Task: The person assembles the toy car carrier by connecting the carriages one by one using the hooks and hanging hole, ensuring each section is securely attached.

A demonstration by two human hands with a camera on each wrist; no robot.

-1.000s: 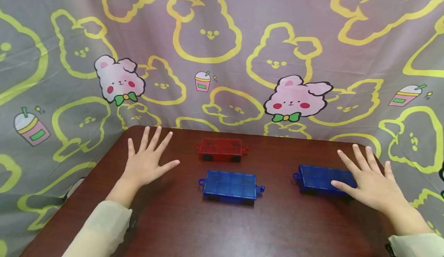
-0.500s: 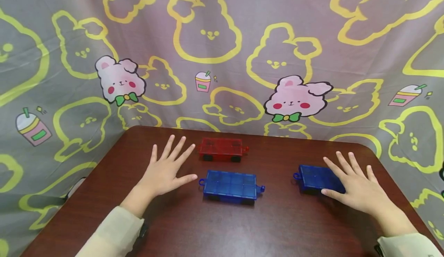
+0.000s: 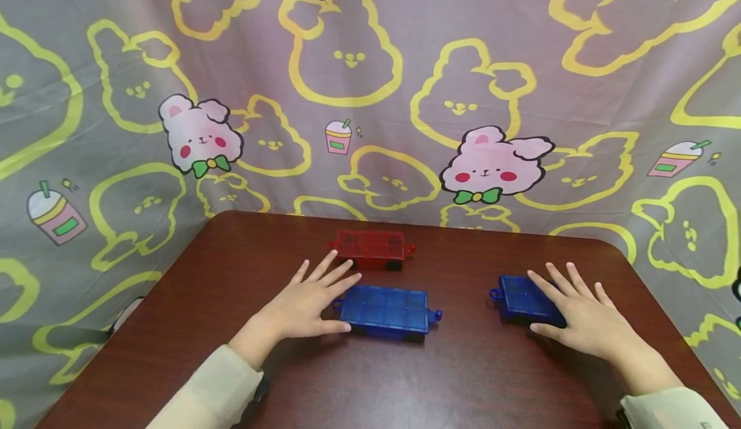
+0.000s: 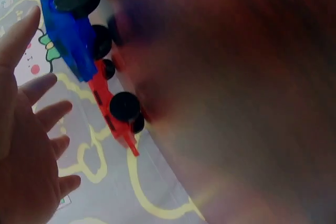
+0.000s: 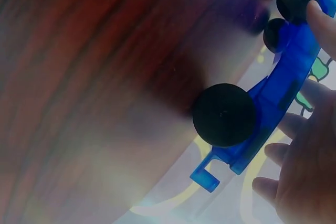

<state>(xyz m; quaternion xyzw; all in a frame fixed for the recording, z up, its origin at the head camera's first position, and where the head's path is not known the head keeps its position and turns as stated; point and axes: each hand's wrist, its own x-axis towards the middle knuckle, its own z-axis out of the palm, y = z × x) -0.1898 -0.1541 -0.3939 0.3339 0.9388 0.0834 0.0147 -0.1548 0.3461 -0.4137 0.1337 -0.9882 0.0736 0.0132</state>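
Three see-through toy wagons with black wheels and end couplings stand on the table. In the head view, my left hand (image 3: 303,307), fingers spread, reaches over the left end of the middle blue wagon (image 3: 384,309). Its fingertips also overlap the lower left of the red wagon (image 3: 372,247) behind. My right hand (image 3: 587,319) is spread over the right blue wagon (image 3: 523,297) and hides its right half. In the right wrist view that blue wagon (image 5: 278,93) shows its wheels and hook, with the fingers close along its upper side. Neither hand is curled round anything.
The dark brown wooden table (image 3: 463,377) has rounded far corners. A grey curtain (image 3: 382,127) with yellow outlines and pink bunny heads hangs behind it and along both sides. Bare tabletop lies between the two blue wagons.
My left hand has moved right and toward me, from the bare table to the middle blue wagon. My right hand has shifted left over the right blue wagon. The wagons have stayed put.
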